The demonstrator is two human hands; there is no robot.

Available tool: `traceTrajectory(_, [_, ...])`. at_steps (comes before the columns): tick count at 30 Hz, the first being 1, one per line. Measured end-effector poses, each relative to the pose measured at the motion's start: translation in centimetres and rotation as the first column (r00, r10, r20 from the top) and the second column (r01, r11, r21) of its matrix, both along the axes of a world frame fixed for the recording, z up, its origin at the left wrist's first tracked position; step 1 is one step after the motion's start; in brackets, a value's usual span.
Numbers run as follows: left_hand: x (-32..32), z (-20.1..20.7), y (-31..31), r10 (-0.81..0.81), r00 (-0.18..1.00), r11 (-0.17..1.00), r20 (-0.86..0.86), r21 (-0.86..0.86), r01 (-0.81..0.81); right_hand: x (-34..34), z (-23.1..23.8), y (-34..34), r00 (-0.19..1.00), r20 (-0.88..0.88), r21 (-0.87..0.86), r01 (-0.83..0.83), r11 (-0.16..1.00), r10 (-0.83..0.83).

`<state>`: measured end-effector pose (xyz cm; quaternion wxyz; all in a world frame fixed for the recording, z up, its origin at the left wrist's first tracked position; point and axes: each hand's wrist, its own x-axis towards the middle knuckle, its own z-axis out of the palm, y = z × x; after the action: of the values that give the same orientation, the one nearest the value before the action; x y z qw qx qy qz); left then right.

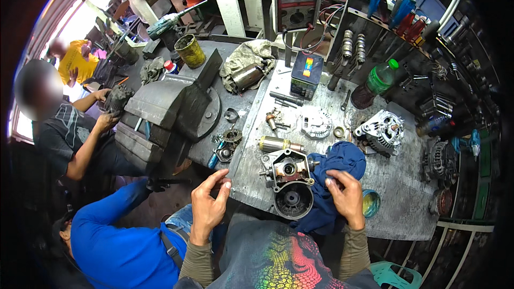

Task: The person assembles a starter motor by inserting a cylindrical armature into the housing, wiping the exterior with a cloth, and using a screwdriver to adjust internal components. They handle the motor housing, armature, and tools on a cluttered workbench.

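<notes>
Workshop bench (393,211): metal-topped, loaded with parts; large vice (160,99) at left.
Opened metal housing (289,181): near the front edge, between the hands, blue cloth (319,184) at its right.
Left hand (210,203): half open, thumb and fingers apart, empty, clear of the housing.
Right hand (348,198): loosely curled, partly open, nothing seen in it; contact with the cloth cannot be confirmed.
Copper-toned rotor (281,144): lies just behind the housing.
Step in hand: judged a pause over the housing, ungripped.
Next move: would call for steadying the housing from both sides.
</notes>
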<state>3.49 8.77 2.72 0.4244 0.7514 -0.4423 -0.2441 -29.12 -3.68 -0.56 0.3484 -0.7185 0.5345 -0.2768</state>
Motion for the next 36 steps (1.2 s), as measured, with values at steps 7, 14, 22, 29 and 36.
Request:
traceTrajectory(7, [1.2, -0.6, -1.1, -0.109, 0.988, 0.993, -0.111, 0.029, 0.113, 6.0, -1.1, -9.8, 0.98, -0.145, -0.18, -0.163, 0.97, 0.138])
traceTrajectory(14, [4.4, -1.2, -3.8, -0.252, 0.959, 0.967, -0.132, 0.01, 0.255, 13.2, -5.0, -17.9, 0.814, -0.521, -0.267, -0.44, 0.858, 0.256])
traceTrajectory(22, [6.6, -2.4, -6.0, -0.202, 0.96, 0.974, -0.195, 0.063, 0.218, 18.6, -7.4, -22.0, 0.742, -0.541, -0.119, -0.534, 0.837, 0.397])
traceTrajectory(29, [7.3, -2.9, -6.8, -0.209, 0.961, 0.973, -0.182, 0.058, 0.223, 20.5, -8.3, -22.5, 0.625, -0.612, -0.087, -0.663, 0.744, 0.485])
traceTrajectory(36, [6.6, -2.9, -8.4, -0.301, 0.911, 0.944, -0.281, 0.049, 0.327, 18.5, -6.8, -22.7, 0.704, -0.522, -0.114, -0.617, 0.779, 0.482])
